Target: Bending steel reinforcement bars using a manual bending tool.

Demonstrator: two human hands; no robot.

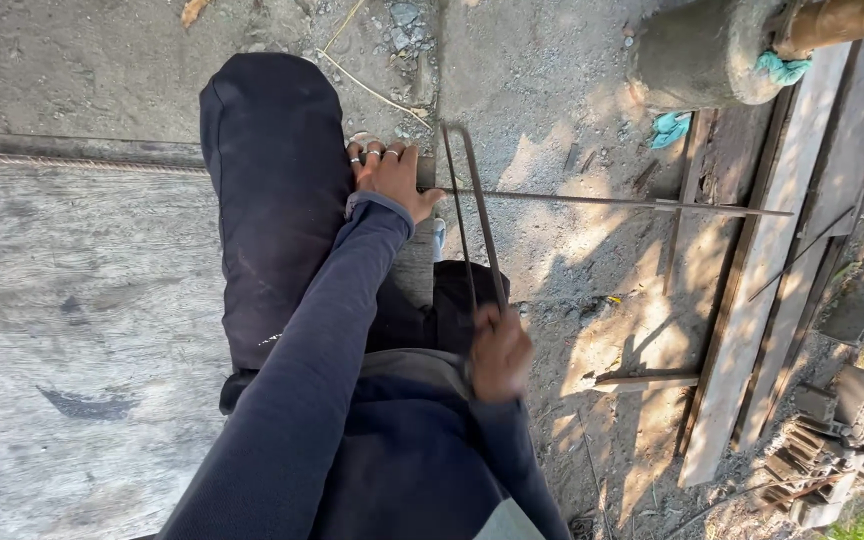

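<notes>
Head view looks straight down my body, and my own raised leg (272,200) in dark trousers covers much of the grey board (72,330) beneath it, so I cannot see how the near end of the steel rod (612,203) is held down. My right hand (498,352) is blurred; it is closed around the handle of the hacksaw (472,215), though the handle itself is hidden inside my fist. The saw's thin frame runs away from me and crosses the rod just beside my left hand (389,177). That hand lies palm down with the fingers together, pressing where the rod meets the board's edge; I cannot tell whether the fingers wrap the rod. The rod stretches off to my right, its far end lying over the wooden planks (762,260). A concrete post (697,50) is cut off at the top edge, with blue cloth (670,127) beside it.
</notes>
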